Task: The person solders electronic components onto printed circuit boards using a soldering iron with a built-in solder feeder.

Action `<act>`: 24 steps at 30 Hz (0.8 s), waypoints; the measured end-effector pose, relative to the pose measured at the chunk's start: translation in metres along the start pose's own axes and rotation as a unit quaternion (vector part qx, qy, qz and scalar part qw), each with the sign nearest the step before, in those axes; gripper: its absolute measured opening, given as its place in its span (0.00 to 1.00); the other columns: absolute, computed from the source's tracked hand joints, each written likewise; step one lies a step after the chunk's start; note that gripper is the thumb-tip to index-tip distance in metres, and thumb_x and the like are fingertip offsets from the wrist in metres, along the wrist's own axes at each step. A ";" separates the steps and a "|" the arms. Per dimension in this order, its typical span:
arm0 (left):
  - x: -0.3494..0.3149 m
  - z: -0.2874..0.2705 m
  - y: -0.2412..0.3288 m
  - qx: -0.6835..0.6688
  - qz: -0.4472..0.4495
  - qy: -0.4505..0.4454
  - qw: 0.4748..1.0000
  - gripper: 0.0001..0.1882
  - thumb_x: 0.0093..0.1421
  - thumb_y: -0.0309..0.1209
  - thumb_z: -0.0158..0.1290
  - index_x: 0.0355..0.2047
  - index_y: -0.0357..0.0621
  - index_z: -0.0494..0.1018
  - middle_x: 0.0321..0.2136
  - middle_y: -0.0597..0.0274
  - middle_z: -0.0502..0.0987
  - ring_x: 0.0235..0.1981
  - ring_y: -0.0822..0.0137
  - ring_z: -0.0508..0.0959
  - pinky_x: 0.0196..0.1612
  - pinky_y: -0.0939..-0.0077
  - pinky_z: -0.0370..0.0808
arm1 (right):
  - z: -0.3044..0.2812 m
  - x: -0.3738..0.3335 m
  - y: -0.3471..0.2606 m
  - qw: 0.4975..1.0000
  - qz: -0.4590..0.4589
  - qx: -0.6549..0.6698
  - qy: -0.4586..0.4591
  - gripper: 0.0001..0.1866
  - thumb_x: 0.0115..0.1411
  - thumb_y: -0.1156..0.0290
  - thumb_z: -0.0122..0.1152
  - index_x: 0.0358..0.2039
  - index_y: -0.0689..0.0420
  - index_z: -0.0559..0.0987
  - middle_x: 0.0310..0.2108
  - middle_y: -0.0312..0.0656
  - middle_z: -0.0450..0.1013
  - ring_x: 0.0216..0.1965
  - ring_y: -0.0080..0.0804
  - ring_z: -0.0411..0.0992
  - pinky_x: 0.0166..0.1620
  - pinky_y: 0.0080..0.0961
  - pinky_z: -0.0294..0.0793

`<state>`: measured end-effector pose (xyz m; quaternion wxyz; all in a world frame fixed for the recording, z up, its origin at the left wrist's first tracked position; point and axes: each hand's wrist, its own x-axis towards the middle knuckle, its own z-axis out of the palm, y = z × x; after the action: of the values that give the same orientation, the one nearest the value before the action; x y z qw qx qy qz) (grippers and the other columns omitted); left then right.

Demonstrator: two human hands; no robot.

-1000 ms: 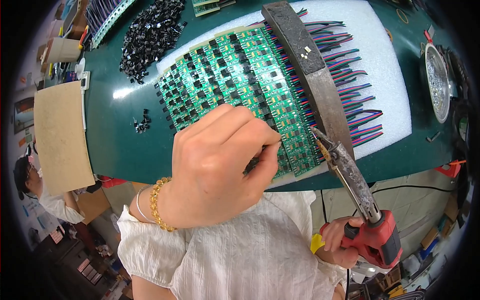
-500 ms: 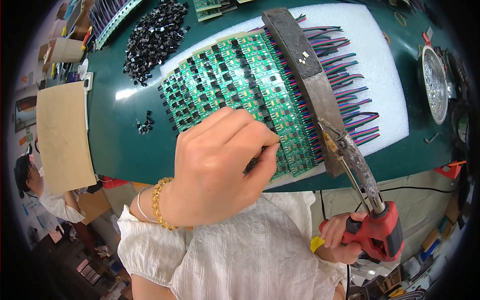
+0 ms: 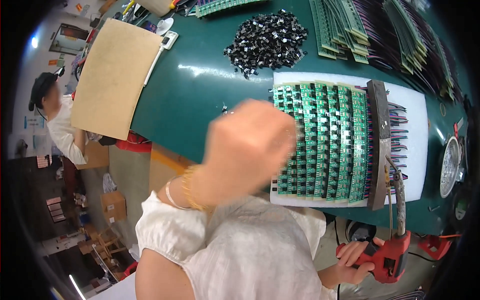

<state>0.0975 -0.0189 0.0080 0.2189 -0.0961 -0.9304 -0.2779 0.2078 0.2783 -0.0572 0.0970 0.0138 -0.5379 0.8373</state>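
Observation:
Smeared by motion, my left hand (image 3: 252,140) hovers over the left edge of the green circuit boards (image 3: 327,145); its fingers look curled, but whether they hold anything is hidden. The boards lie in overlapping rows with small black parts along them. A heavy metal bar (image 3: 380,115) rests across their right end, over the coloured wires (image 3: 399,132). My right hand (image 3: 352,262) is closed round the handle of a red soldering gun (image 3: 392,257). Its metal tip end stands by the lower part of the bar. A few loose black parts (image 3: 225,109) show just beyond my left hand.
A pile of black connectors (image 3: 267,42) sits on the green table (image 3: 175,107) at the back. White foam (image 3: 417,150) lies under the boards. More wired boards (image 3: 345,30) are stacked far right. A metal bowl (image 3: 450,167) stands right; a co-worker (image 3: 55,115) is far left.
My view has swung to the left. My left hand has come up off the boards and moved toward their left edge. My right hand still grips the soldering gun beside the bar.

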 end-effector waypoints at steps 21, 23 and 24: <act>0.019 -0.019 -0.009 -0.025 0.104 -0.082 0.991 0.08 0.40 0.22 0.60 0.21 0.45 0.72 0.19 0.61 0.72 0.22 0.61 0.73 0.24 0.70 0.71 | 0.020 0.000 -0.005 0.999 0.017 -0.036 -0.005 0.32 0.64 0.58 0.57 0.57 0.66 0.56 0.14 0.38 0.63 0.12 0.26 0.61 0.18 0.25 0.66; -0.005 -0.020 0.027 -0.175 0.106 -0.113 0.972 0.11 0.39 0.21 0.61 0.25 0.44 0.77 0.24 0.64 0.76 0.25 0.63 0.76 0.27 0.72 0.73 | 0.037 0.008 -0.005 0.994 0.073 -0.078 -0.017 0.32 0.62 0.60 0.60 0.57 0.65 0.57 0.17 0.40 0.66 0.14 0.26 0.63 0.20 0.24 0.66; -0.012 -0.009 0.039 -0.197 0.163 -0.108 0.961 0.11 0.40 0.23 0.62 0.27 0.42 0.77 0.25 0.63 0.77 0.24 0.63 0.75 0.27 0.72 0.74 | 0.041 0.009 -0.005 0.990 0.098 -0.097 -0.013 0.33 0.61 0.61 0.61 0.57 0.65 0.58 0.18 0.41 0.68 0.15 0.26 0.64 0.21 0.23 0.66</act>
<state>0.1234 0.0078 0.0281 0.1365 -0.3171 -0.8471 -0.4041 0.1962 0.2444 -0.0341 0.0084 -0.0377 -0.6165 0.7864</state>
